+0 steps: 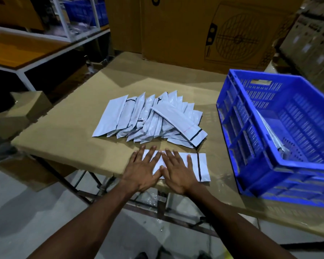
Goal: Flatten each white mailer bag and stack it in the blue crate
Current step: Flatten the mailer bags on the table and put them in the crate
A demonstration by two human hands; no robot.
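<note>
Cardboard-topped bench (67, 116) carries a bag (202, 165) pressed flat under left hand (143, 170) and right hand (178, 171), fingers straight, pile (148, 118) behind, crate (281, 137) right.

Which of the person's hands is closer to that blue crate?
The right hand. It presses flat on the white mailer bag on the side toward the blue crate, though apart from it. The left hand lies beside it, farther from the crate.
</note>
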